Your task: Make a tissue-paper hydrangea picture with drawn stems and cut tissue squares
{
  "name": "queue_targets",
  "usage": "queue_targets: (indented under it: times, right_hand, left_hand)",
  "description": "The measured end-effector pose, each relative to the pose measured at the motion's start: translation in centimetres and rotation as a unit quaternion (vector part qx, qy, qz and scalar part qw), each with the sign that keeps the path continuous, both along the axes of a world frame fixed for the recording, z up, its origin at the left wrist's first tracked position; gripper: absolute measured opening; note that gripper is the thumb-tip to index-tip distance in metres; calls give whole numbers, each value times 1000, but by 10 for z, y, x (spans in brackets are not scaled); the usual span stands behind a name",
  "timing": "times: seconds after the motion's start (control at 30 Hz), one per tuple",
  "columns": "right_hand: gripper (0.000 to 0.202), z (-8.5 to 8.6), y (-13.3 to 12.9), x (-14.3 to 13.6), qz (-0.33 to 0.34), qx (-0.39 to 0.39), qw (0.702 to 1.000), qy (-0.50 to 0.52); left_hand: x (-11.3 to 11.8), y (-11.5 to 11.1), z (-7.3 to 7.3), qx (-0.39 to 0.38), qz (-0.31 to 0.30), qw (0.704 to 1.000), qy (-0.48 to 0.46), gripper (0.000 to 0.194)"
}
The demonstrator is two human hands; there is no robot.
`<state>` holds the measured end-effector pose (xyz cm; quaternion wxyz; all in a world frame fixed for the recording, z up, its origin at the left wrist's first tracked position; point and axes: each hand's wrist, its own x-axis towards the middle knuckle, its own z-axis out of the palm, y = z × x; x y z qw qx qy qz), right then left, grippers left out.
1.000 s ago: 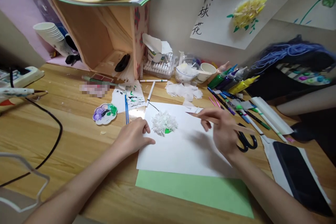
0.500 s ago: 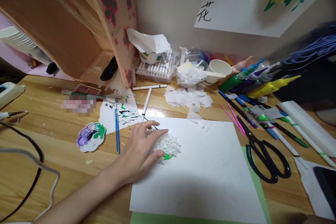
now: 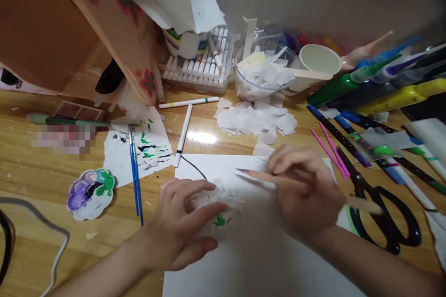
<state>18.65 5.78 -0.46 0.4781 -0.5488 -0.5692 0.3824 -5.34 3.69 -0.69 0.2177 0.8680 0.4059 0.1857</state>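
Note:
My left hand (image 3: pixel 184 222) rests on a white sheet of paper (image 3: pixel 278 260), its fingers spread around the left side of a white paper-petal flower (image 3: pixel 233 204). A bit of green shows at the flower's lower edge, and the fingers cover part of it. A dark curved line runs on the paper from the flower up to the left. My right hand (image 3: pixel 306 195), slightly blurred, grips a flat wooden stick (image 3: pixel 259 175). The stick's dark-tinted tip points left, above the sheet and just to the upper right of the flower.
Loose white paper petals (image 3: pixel 254 120) lie beyond the sheet, before a clear bowl of scraps (image 3: pixel 261 86) and a paper cup (image 3: pixel 320 60). Black scissors (image 3: pixel 379 209) and several pens lie right. To the left are blue brushes (image 3: pixel 135 181) and a paint palette (image 3: pixel 92 197).
My right hand has come into view from the right with the wooden stick. The view has moved closer and tipped down. My left hand stays at the flower.

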Motion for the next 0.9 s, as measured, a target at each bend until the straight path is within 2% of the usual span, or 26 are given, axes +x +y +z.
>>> queue_targets:
  times: [0.1,0.13,0.27,0.37,0.43,0.5,0.67,0.77,0.9]
  right_hand:
    - [48,-3,12,-10,6,-51,986,160]
    - [49,-4,15,-12,18,-69,980,186]
    - [53,-6,15,-13,19,-108,970,216]
    - [55,-9,14,-12,16,-116,967,227]
    - [57,-12,15,-13,9,-111,972,209]
    - [55,-13,16,-15,3,-90,980,179]
    - [30,-4,19,-18,49,52,995,64]
    - [20,2,15,-12,52,84,995,-21]
    - [9,-3,8,1,-10,119,984,-132]
  left_hand:
    - [-2,0,0,16,-33,999,-1,40]
    - [-3,0,0,17,-37,999,-1,40]
    - [0,3,0,5,-3,1000,-6,40]
    - [2,7,4,-14,-6,1000,-27,36]
    - [2,9,8,-45,12,998,-44,35]
    - [3,12,10,-82,59,992,-74,34]
    - [7,14,12,-132,171,963,-161,27]
    - [8,12,11,-117,185,962,-162,22]
    - [7,10,6,-47,154,970,-183,18]
